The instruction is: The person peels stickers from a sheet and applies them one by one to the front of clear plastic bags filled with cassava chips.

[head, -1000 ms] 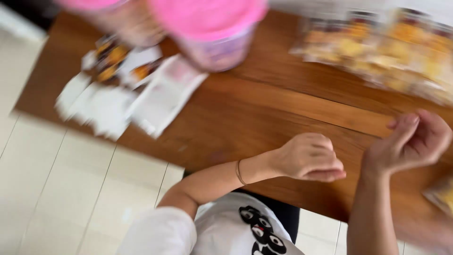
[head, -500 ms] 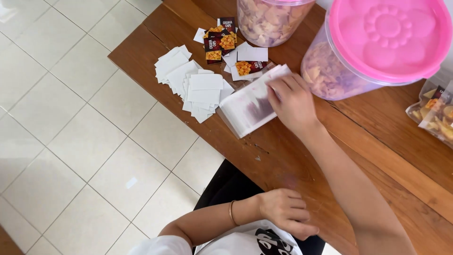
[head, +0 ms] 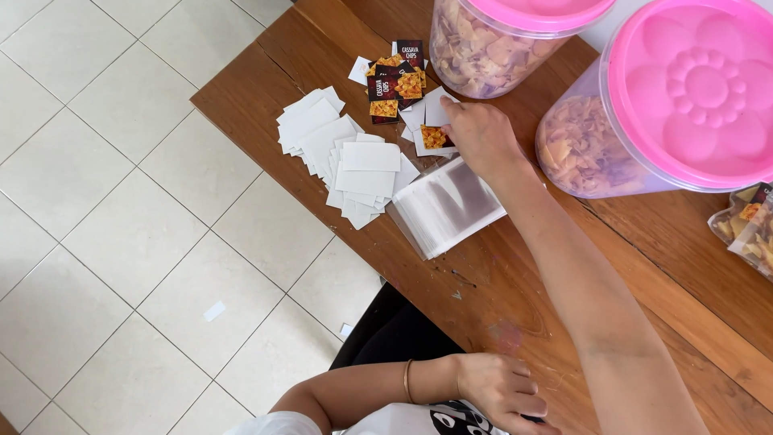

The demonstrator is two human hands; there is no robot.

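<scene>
Reaching w/ fingers curled, right hand (head: 481, 138) was laid on small printed paper labels (head: 396, 82) beside clear bags (head: 448, 206) on brown wooden counter (head: 515, 314); grip unclear. Left hand (head: 501, 391) was loosely closed, empty. Bagging seemed barely begun.

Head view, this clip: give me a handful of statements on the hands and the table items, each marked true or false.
1. The right hand reaches to the small printed labels near the far jar. True.
2. The left hand rests on the white paper slips. False: it sits at the near table edge by the body, apart from them.
3. Both clear jars carry pink lids. True.
4. The stack of clear plastic bags lies on the floor. False: it lies on the wooden table, beside the white slips.
5. The jars are empty. False: both hold pale chips.
</scene>
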